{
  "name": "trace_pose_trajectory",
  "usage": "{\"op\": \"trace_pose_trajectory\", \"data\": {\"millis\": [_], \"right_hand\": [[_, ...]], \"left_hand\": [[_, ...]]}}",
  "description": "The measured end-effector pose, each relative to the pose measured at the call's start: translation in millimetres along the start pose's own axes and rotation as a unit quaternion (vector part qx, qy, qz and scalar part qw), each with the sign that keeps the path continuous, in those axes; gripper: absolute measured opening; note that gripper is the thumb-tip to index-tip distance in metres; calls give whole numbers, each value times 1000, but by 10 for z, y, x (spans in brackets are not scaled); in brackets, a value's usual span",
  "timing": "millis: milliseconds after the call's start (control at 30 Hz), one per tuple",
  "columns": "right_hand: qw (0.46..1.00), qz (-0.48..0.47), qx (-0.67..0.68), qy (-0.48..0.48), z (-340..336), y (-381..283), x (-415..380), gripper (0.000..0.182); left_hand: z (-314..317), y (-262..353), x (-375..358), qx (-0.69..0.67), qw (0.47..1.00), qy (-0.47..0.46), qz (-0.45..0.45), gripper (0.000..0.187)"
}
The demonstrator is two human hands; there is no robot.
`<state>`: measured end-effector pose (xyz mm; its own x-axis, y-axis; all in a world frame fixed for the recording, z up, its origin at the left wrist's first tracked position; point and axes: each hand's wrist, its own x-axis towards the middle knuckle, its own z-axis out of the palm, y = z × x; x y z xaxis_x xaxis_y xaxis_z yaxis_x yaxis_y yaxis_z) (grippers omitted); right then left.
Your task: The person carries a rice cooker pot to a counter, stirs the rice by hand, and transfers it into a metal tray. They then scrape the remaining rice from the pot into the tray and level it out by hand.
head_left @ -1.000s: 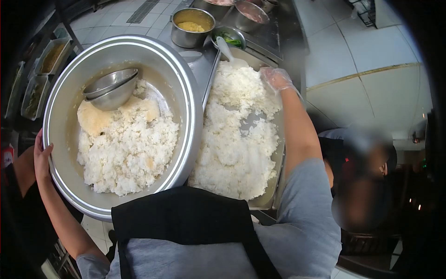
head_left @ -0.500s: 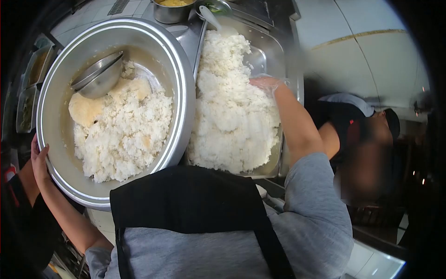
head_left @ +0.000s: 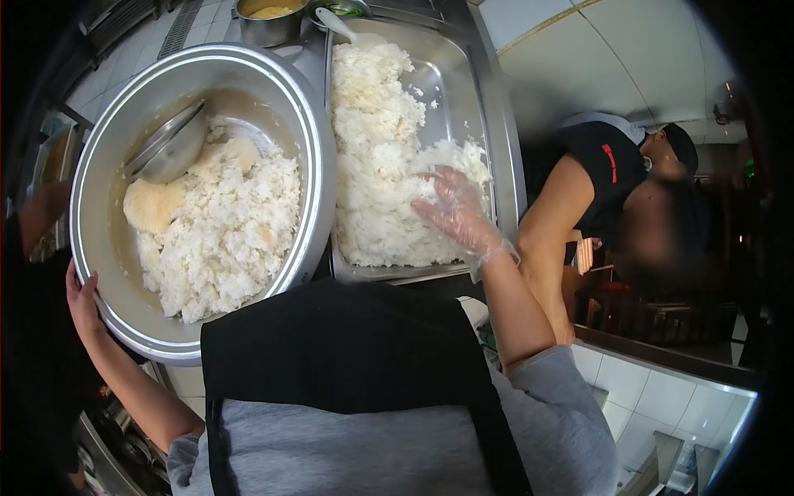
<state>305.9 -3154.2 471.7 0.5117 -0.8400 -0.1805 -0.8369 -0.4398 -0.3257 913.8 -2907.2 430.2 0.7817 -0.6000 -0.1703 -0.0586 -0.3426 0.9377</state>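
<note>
My left hand [head_left: 81, 304] grips the outer side of a large round metal pot [head_left: 324, 178] near its rim, at the left. Inside the pot lies a mound of white rice [head_left: 236, 219] with a pale golden crust, and stacked metal bowls [head_left: 172, 150] lean tilted on it. My right hand [head_left: 456, 208], in a clear plastic glove, rests with fingers spread on the white rice [head_left: 364, 157] in a rectangular metal tray [head_left: 451, 99]. No object is held in that hand. A white rice paddle [head_left: 339, 25] lies at the tray's far end, its blade partly on the rice.
Behind the pot and tray stand a metal pot of yellow food [head_left: 269, 31] and a bowl with something green [head_left: 351, 11]. A co-worker [head_left: 608, 165] in a dark apron is close on the right, one arm near mine. Dim containers [head_left: 56, 157] line the left.
My right hand has moved from the tray's right edge nearer to me, onto the rice, fingers now spread. Loose rice sits along the right side. My left hand stays on the pot; the view has shifted.
</note>
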Motion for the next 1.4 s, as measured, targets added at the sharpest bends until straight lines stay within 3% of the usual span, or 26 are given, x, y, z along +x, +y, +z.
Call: {"op": "trace_pose_trajectory", "data": {"millis": [100, 200, 300, 367, 433, 467, 533, 633, 667, 733, 767, 833, 933, 967, 1067, 1133, 1200, 1267, 1333, 1400], "right_hand": [[998, -36, 45, 12, -104, -146, -204, 53], [996, 71, -49, 21, 187, -122, -262, 55], [991, 84, -105, 27, 298, -162, -79, 58], [984, -16, -178, -12, 431, 205, 59, 56], [997, -58, -42, -41, 254, 365, 52, 55], [989, -49, 133, -52, -33, 302, 25, 55], [959, 1, 283, -36, -405, 256, 22, 53], [974, 81, 212, -5, -465, 581, 107, 49], [980, 76, 182, -28, -196, 941, 122, 48], [996, 19, 81, 33, 281, 1246, 52, 48], [993, -34, 8, 112, 445, 1206, -139, 48], [981, 66, 34, 177, 527, 594, -457, 53], [988, 123, -56, -70, -103, 328, -415, 68], [982, 115, -57, -137, -418, 137, -272, 60], [975, 68, -205, -59, -874, -100, 325, 47], [995, 67, -72, 26, -980, -309, 902, 36], [995, -38, -14, 90, -805, -161, 1645, 36], [994, -80, 49, 62, -675, -246, 2324, 42], [968, -202, 91, 121, -357, -108, 3066, 44], [970, -157, 76, 168, -94, -223, 3496, 43]], "left_hand": [[18, 28, -24, 0, 1000, -11, 12, 54], [-20, -36, 15, -18, 999, -29, 20, 53], [-50, -60, 46, 2, 1000, -24, 11, 54], [-49, -66, 52, -1, 1000, -20, 6, 55], [-27, -63, 61, -3, 1000, -16, 6, 56], [-11, -49, 47, -1, 1000, -13, 8, 56], [18, 1, 6, 3, 1000, -7, 15, 57], [64, 80, -40, 8, 1000, -3, 17, 57], [59, 64, -38, 3, 1000, -5, 16, 57], [48, 21, -4, -10, 1000, -5, 17, 56], [47, 12, -6, -19, 1000, -10, 13, 56], [28, -25, 3, -25, 999, -9, 17, 55], [84, 59, -76, -35, 998, -22, 38, 55], [111, 99, -108, -22, 998, -20, 57, 56], [56, 57, -56, -6, 999, 3, 46, 58], [107, 128, -132, 7, 999, 7, 35, 59], [147, 165, -179, -32, 999, 6, 8, 60], [183, 223, -229, -43, 999, 1, 4, 60], [144, 206, -216, -27, 1000, 5, 4, 60], [127, 173, -203, -9, 1000, 1, -1, 59]]}}
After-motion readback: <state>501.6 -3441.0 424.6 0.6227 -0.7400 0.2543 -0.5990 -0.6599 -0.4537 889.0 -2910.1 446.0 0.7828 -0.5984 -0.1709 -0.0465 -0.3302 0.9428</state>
